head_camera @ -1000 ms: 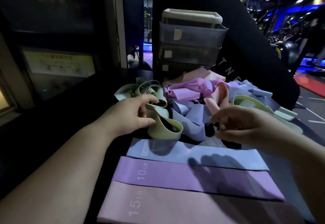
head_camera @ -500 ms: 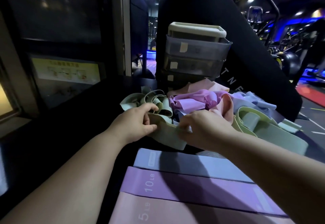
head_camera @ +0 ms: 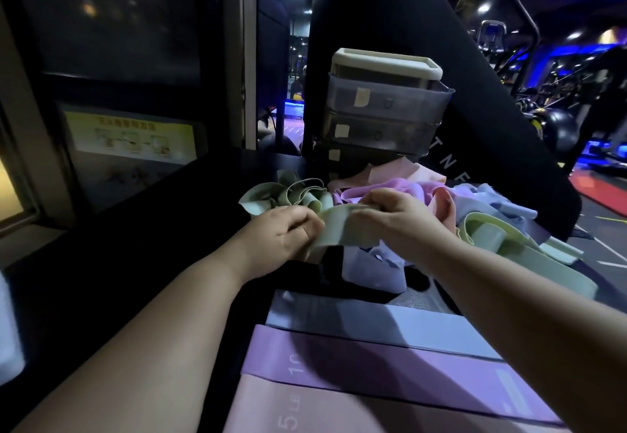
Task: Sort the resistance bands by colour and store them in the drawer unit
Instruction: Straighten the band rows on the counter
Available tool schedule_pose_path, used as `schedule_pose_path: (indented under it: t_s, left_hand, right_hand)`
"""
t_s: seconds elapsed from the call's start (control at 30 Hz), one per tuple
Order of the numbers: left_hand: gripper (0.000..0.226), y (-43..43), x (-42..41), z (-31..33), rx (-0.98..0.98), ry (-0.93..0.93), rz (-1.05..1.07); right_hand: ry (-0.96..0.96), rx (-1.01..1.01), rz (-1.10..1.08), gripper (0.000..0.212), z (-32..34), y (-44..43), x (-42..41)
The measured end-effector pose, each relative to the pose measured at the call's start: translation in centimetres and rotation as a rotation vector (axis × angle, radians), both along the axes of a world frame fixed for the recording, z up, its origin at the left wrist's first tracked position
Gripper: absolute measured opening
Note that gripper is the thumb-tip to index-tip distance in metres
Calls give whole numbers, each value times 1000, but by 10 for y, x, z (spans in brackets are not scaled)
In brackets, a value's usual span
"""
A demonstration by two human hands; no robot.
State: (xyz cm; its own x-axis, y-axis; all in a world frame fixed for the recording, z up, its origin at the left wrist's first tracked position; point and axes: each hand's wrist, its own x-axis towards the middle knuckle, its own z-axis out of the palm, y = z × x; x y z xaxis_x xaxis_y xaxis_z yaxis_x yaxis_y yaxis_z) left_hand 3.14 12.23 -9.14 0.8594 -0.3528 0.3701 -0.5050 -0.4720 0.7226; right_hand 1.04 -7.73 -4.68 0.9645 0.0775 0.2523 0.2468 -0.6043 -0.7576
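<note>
- Head view: step in hand looks like pulling one green band [head_camera: 342, 229] out of the mixed pile [head_camera: 417, 195] and straightening it for the colour rows. Sorting is underway; I see nothing stored yet.
- Left hand [head_camera: 285, 232]: fingers curled, pinching the band's left end.
- Right hand [head_camera: 397, 218]: fingers curled over the band's top edge at its right end, pinching it. The band spans the short gap between the hands.
- The band is held just above the bench [head_camera: 169, 229], mid-bench, at the near side of the pile. It looks like a pale sage, wide flat loop, soft and creased, not pulled taut.
- Three bands lie flat in overlapping rows toward the near edge: blue-grey band [head_camera: 373, 327], purple band [head_camera: 373, 368], pink band [head_camera: 339, 409]. The purple one reads "10"; the pink one shows "5 LB", partly cut off.
- There is no green row yet. More green loops [head_camera: 291, 195] sit at the pile's left side, and a long green strip [head_camera: 529, 263] runs toward the right edge.
- Next move, my read: flatten the band and lay it as a new green row beside the flat three. Lift it clear first, since it may be snagged on the lilac-blue bands beneath.
- Drawer unit [head_camera: 383, 116] stands at the far edge behind the pile, drawers closed with small labels on the fronts. A hand will need to be freed to open one.
</note>
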Motion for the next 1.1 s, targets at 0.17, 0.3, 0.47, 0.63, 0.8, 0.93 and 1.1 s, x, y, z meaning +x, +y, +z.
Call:
schedule_pose_path:
  t_s: [0.17, 0.3, 0.47, 0.63, 0.8, 0.93, 1.1]
  left_hand:
    - [38, 4, -8, 7, -9, 29, 19]
    - [48, 3, -10, 7, -44, 68, -15]
    - [36, 4, -6, 4, -101, 75, -3]
    - [21, 7, -3, 8, -179, 80, 92]
    - [13, 14, -1, 12, -457, 81, 110]
    - [13, 15, -2, 15, -567, 65, 116]
    - [15, 16, -2, 18, -668, 92, 116]
  right_hand:
    - [163, 414, 59, 10, 10, 7, -1]
    - [317, 692, 85, 12, 10, 16, 1]
    - [422, 870, 17, 16, 14, 25, 8]
    - [450, 861, -57, 15, 17, 27, 12]
    - [434, 906, -31, 18, 22, 34, 14]
    - [368, 797, -14, 20, 19, 41, 17]
    - [378, 558, 244, 23, 12, 36, 18]
